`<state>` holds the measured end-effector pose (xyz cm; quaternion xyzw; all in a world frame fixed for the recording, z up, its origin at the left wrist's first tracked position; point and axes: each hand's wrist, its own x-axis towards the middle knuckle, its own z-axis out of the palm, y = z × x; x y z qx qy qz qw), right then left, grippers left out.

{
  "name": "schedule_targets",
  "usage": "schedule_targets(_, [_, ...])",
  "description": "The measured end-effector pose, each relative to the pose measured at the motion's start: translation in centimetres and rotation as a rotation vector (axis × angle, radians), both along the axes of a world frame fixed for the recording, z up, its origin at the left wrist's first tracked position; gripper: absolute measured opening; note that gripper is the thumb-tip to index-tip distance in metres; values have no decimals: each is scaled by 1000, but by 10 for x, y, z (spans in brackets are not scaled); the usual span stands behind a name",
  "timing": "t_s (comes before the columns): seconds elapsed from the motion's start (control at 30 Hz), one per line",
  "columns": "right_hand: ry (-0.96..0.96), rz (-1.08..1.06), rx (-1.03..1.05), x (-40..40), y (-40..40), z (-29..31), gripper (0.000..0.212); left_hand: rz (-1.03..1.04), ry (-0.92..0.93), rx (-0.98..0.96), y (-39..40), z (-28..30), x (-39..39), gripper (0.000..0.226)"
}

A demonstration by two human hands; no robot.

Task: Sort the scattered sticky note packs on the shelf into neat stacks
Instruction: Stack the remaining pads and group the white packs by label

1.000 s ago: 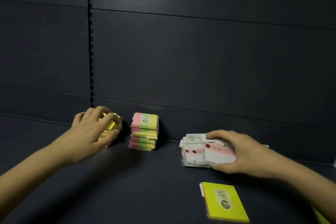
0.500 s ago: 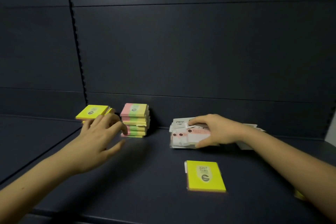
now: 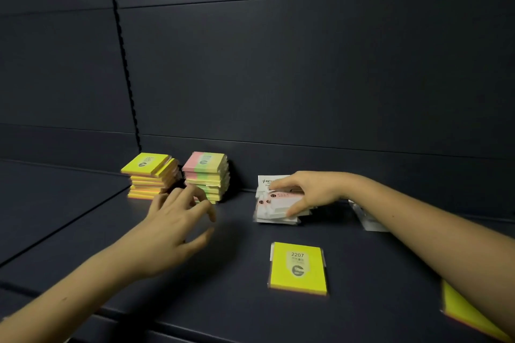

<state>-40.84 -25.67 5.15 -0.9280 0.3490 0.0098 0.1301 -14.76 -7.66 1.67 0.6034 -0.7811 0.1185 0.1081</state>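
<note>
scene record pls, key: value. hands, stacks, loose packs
left hand: open, fingers spread, holds nothing, in front of the two stacks
right hand: grips the white pile
yellow stack: far left, top packs skewed
pink-green stack: right of the yellow stack, fairly square
loose yellow pack: flat near the shelf front, label 2207
second yellow pack: bottom right, partly under the right forearm
white packet: behind the right forearm, mostly hidden

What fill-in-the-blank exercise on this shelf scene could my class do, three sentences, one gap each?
1. The right hand grips the ____ pile of packs.
2. The lone pack at the front is printed with the number ____.
3. The left hand holds ____.

Missing words: white; 2207; nothing
</note>
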Motion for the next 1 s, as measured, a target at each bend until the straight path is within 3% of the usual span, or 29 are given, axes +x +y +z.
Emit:
schedule_targets(0.3, [-92,-95,-108,-68,42,21,64,-99,135,-39,-2,4,-55,44])
schedule_targets(0.5, [-277,-267,-239,-151,85,17,39,-232,211,-36,-4,-5,-112,38])
schedule_targets(0.63, [-340,-337,-252,-194,103,6,44,-273,179,-5,-13,-15,-136,40])
schedule_targets(0.73, [-335,-355,-300,-215,119,0,37,-296,143,35,-18,-24,-150,44])
schedule_targets(0.87, [-328,-396,-326,-238,133,-6,47,-302,146,120,-24,-37,-160,50])
schedule_targets(1.0, [-315,-424,-365,-254,142,-14,38,-275,118,162,-30,-49,-161,61])
